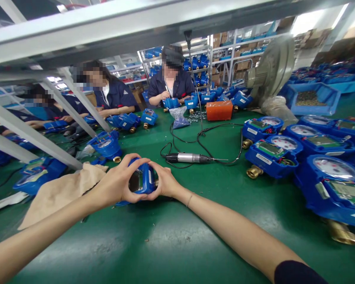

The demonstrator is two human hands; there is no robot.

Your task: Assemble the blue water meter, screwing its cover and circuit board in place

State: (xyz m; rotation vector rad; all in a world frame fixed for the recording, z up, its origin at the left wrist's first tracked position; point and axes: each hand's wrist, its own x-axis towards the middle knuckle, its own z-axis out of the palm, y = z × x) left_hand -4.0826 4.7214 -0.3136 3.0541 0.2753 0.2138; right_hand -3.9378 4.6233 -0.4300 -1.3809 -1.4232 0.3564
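Observation:
Between both hands is a blue meter housing (pixel 148 178) with a dark display window, held over the green bench at the centre. My left hand (pixel 121 179) wraps round its left side, thumb below and fingers over the top. My right hand (pixel 165 182) grips the right side, fingers and thumb curved round the edge. Just beyond them lies an electric screwdriver (pixel 189 157) with a black cable. To the left of my left hand a beige cloth (pixel 62 189) is spread out. Another blue meter (pixel 106 146) with a brass fitting stands behind it.
Several open blue meters (pixel 272 157) with brass ends crowd the right side. Farther back are an orange box (pixel 219 111), a bag of small parts (pixel 179 117), a fan (pixel 273 67) and a blue bin (pixel 310 98). Metal shelf bars cross above and left; several people sit opposite.

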